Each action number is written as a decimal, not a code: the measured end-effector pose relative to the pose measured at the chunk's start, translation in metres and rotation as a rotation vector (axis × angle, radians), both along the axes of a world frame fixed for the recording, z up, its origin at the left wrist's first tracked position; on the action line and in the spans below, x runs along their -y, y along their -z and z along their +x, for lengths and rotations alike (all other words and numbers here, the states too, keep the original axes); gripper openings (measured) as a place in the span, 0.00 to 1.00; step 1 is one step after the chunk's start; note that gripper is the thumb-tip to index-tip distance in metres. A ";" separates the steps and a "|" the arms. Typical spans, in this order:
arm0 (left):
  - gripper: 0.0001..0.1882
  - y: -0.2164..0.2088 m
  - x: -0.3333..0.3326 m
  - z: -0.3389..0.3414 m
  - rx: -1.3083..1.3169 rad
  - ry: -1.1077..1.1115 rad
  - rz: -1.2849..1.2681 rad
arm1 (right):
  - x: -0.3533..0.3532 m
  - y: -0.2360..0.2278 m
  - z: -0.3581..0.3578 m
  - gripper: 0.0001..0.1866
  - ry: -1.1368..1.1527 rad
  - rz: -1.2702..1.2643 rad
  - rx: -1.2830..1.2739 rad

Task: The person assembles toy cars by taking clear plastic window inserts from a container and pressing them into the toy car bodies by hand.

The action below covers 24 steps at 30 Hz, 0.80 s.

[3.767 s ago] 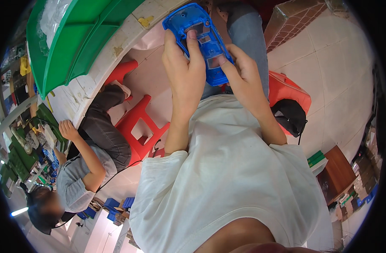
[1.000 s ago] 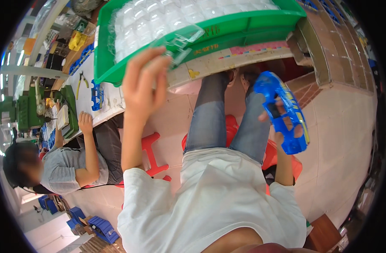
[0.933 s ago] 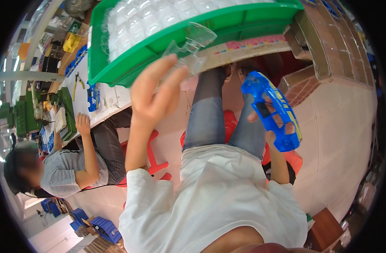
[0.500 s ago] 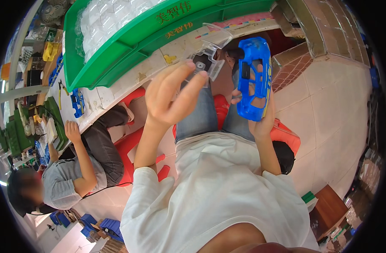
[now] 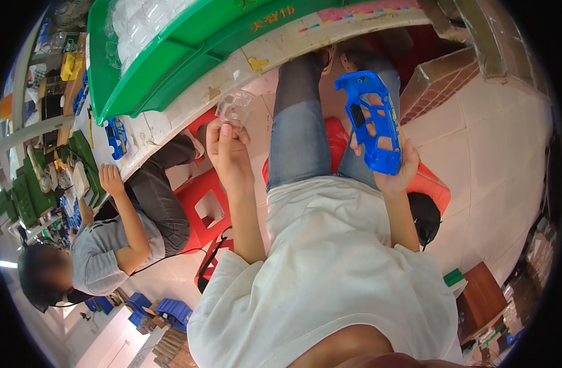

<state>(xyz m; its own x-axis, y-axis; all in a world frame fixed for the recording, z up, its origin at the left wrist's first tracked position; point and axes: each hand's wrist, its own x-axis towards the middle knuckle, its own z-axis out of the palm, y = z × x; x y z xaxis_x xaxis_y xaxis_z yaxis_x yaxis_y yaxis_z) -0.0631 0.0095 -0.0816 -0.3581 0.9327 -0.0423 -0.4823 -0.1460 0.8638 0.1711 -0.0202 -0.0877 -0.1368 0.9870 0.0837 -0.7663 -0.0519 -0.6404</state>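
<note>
My left hand (image 5: 230, 150) pinches a clear plastic part (image 5: 235, 107) between thumb and fingers, just off the near edge of the table. The part is see-through, and its exact shape is hard to make out. Over my right thigh, my right hand (image 5: 400, 167) grips a blue plastic toy car body shell (image 5: 386, 153) by its lower end. The shell is tilted, with window openings cut through it and a yellow marking along one side. Some of my right fingers show through those openings. The two pieces are apart.
A green crate (image 5: 164, 80) filled with clear plastic parts stands on the white table (image 5: 229, 76). Another blue shell (image 5: 115, 138) lies on the table at left, near a seated co-worker (image 5: 109, 245). Cardboard boxes (image 5: 443, 80) stand at far right; a red stool (image 5: 201, 205) is at left.
My left hand has moved left and lower with the clear part, which is now turned differently. The blue shell in my right hand has tilted and shifted slightly.
</note>
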 end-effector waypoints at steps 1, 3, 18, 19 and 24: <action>0.06 -0.002 0.005 0.003 0.009 0.043 0.042 | 0.002 0.000 -0.002 0.35 -0.001 -0.012 -0.002; 0.06 0.015 -0.014 0.007 0.010 -0.012 -0.133 | 0.000 0.000 -0.009 0.33 0.029 -0.195 0.080; 0.08 -0.008 0.019 0.057 0.203 0.449 0.021 | -0.011 -0.021 0.013 0.43 0.023 0.055 -0.003; 0.08 -0.008 0.018 0.057 0.205 0.449 0.019 | -0.011 -0.022 0.016 0.43 -0.001 0.087 -0.043; 0.07 -0.007 0.019 0.060 0.230 0.492 -0.001 | -0.008 -0.012 0.043 0.48 -0.196 -0.062 0.204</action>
<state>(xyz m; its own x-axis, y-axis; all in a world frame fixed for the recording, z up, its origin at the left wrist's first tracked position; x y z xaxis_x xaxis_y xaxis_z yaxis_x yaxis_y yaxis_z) -0.0027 -0.0091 -0.0743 0.1390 0.9879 -0.0692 -0.6700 0.1453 0.7280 0.2140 -0.0123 -0.0757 -0.3337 0.9424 -0.0246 -0.5934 -0.2302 -0.7713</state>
